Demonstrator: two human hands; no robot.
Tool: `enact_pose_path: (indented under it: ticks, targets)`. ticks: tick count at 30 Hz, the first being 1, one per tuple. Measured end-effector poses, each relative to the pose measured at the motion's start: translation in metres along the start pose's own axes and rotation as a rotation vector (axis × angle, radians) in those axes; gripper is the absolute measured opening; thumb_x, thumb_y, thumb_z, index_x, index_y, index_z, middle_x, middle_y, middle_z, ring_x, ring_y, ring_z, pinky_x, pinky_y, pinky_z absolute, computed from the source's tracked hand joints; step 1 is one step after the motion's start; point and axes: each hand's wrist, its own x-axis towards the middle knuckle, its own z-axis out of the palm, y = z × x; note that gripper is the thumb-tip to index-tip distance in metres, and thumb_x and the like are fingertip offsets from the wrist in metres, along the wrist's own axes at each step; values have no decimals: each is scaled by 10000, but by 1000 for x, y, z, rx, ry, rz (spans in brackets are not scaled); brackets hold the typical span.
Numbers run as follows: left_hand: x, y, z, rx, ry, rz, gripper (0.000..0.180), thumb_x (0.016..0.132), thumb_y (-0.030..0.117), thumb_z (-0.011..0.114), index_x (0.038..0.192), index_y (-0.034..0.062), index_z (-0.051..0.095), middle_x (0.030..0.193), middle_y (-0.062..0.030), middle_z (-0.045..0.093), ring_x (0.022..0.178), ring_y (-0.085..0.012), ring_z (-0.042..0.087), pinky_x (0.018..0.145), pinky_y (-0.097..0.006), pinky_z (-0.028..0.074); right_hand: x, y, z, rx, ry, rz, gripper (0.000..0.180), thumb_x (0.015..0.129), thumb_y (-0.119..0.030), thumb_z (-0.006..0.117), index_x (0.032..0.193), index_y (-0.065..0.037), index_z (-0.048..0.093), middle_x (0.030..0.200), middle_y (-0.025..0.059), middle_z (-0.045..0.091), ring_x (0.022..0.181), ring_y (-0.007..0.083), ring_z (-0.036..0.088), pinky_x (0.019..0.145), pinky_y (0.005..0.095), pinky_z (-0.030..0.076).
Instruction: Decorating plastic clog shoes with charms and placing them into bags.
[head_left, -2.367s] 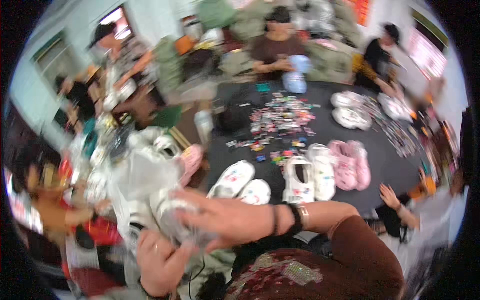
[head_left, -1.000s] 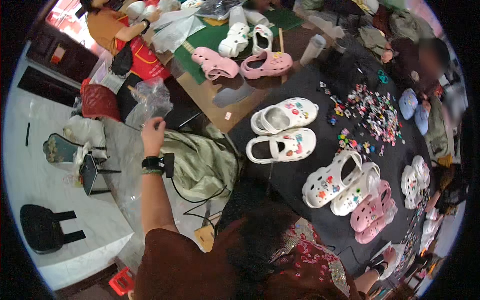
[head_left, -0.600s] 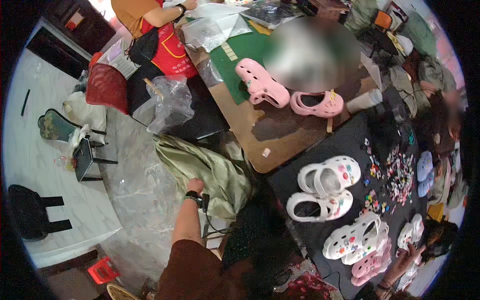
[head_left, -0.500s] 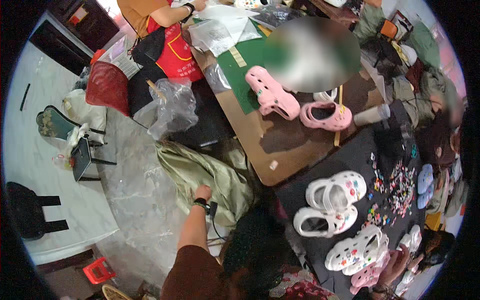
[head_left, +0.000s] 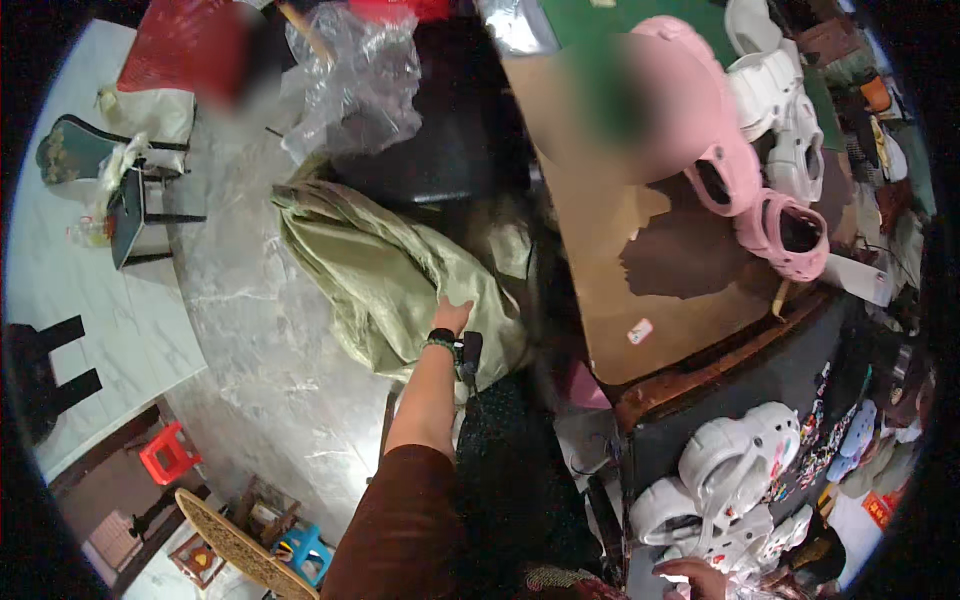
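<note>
Left hand point(head_left: 455, 315) at olive-green sack point(head_left: 370, 250), slumped left of brown table point(head_left: 590, 230); cannot tell whether its fingers are clamped on the cloth; right hand point(head_left: 695, 577) partly cut off at lower edge, near white clogs point(head_left: 775, 440) on black table point(head_left: 840, 345); its grip unclear; pink clogs point(head_left: 702, 75) on brown table.

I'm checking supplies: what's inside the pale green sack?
Its contents cannot be seen: the fabric of the pale green sack covers them. Its creased outside shows, with the left grip over it.
</note>
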Motion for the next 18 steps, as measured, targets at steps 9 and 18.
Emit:
enact_pose_path:
  ticks: [9, 18]
  targets:
    - [93, -35, 28, 18, 142, 189, 836, 734, 342, 712, 1368, -28, 311, 1329, -241, 443, 1239, -362, 417, 1031, -414, 340, 31, 14, -2, 72, -108, 106, 279, 850, -50, 559, 1126, -15, 586, 1111, 192, 608, 1040, 331, 586, 901, 396, 448]
    - [5, 88, 81, -499, -718, 352, 216, 785, 84, 544, 997, 66, 581, 854, -61, 584, 741, -221, 567, 624, -361, 470, 44, 12, 3, -43, -47, 193, 255, 844, 4, 547, 1093, 16, 600, 1065, 214, 638, 1028, 298, 616, 891, 367, 459]
